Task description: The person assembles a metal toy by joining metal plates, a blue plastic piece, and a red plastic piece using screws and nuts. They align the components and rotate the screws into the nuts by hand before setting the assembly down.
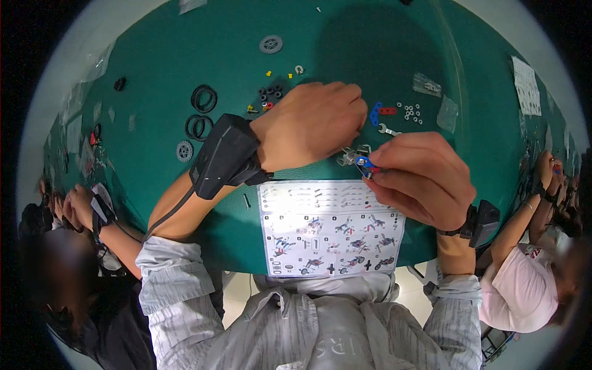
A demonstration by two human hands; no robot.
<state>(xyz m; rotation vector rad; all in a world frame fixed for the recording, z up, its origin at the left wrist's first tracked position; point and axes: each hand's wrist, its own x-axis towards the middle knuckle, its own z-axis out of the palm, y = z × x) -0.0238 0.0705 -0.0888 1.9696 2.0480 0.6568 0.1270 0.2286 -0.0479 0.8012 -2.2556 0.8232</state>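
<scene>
My right hand [425, 179] pinches a small model assembly [362, 161] of clear, blue and metal parts between thumb and fingers. My left hand [314, 120] is beside it, back upward, fingers curled together and tips turned down out of sight; whatever they hold, if anything, is hidden. Just past the left fingers lies a blue angled strip [375, 114] touching a red strip [388, 111]. A small open-ended wrench [388, 131] rests between that strip and my right hand. Below both hands a printed instruction sheet [333, 228] lies at the table's near edge.
On the green table [185, 49] lie black tyre rings [203, 98], grey wheels [271, 44], small black parts [270, 92], several nuts [412, 112], plastic bags [427, 85] and a screw [246, 201]. People sit at both sides, their hands [77, 206] at the table.
</scene>
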